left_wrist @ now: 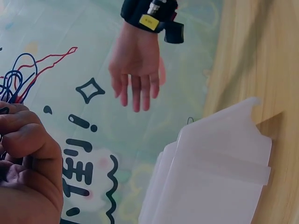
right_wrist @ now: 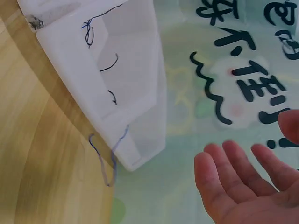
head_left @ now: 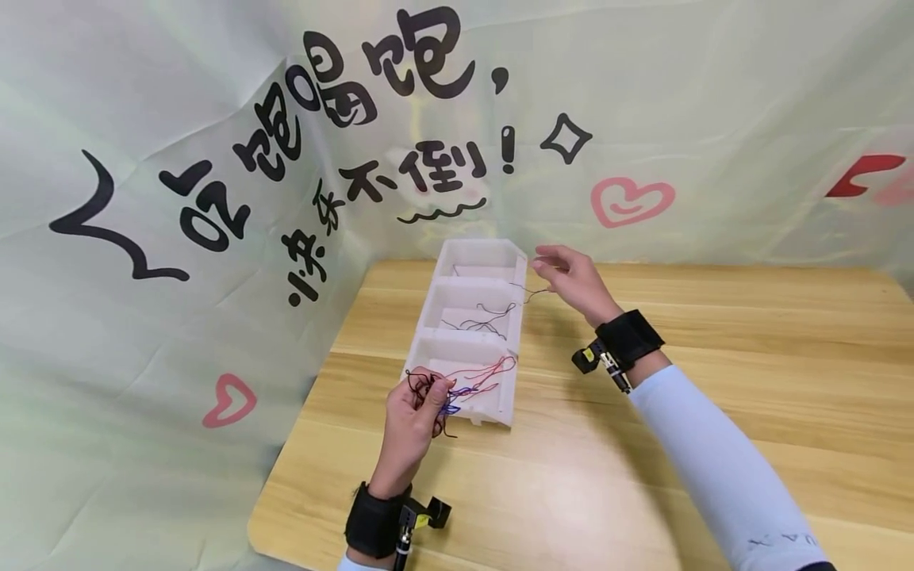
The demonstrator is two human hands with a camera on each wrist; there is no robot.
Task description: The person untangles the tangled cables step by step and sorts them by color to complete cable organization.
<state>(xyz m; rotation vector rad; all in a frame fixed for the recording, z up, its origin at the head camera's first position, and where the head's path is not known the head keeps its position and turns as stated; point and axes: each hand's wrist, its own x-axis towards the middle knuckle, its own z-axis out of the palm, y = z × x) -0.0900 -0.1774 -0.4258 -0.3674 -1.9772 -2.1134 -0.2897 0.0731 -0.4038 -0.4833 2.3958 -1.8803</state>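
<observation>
My left hand (head_left: 410, 428) holds a tangled bundle of thin cords (left_wrist: 21, 77), dark, blue and red, between thumb and curled fingers. The red and blue loops stick out past the hand and overlap the near compartment in the head view. Beside the far end of the white three-compartment tray (head_left: 462, 337), my right hand (head_left: 574, 281) is held up with relaxed fingers; its palm (right_wrist: 261, 210) has nothing in it. A thin cord (right_wrist: 112, 170) hangs over the tray's right edge, just below those fingers. Several dark cords (head_left: 485, 323) lie in the middle compartment.
The tray stands on a light wooden table (head_left: 557, 476). A printed cloth backdrop (head_left: 714, 103) rises behind the table and along its left side, close to the tray's far end. Each wrist wears a black strap (head_left: 631, 339) with a small camera.
</observation>
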